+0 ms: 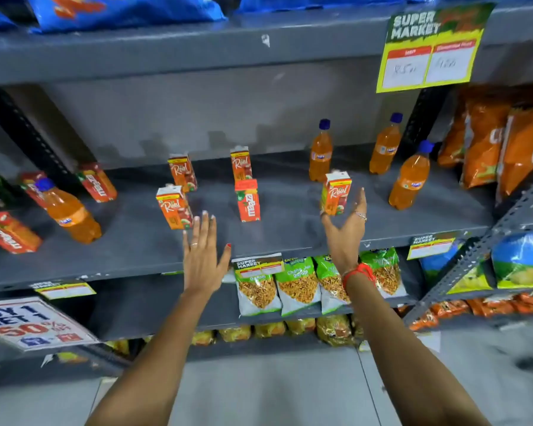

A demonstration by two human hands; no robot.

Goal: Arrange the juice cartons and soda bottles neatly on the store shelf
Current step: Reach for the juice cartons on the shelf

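Left hand (pixel 202 259): spread flat, empty, at shelf (pixel 136 247) edge.
Right hand (pixel 346 222): fingers wide, unclosed beside Real carton (pixel 336 194).
Stock: cartons, soda bottles (pixel 320 150) scattered, 9 to 3 o'clock.
Risk: a hasty grab likely topples that carton.

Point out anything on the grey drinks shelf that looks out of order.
The orange soda bottles and red juice cartons are scattered and unsorted across the grey metal shelf, with wide gaps between them. Both hands, left hand and right hand, are open and empty.
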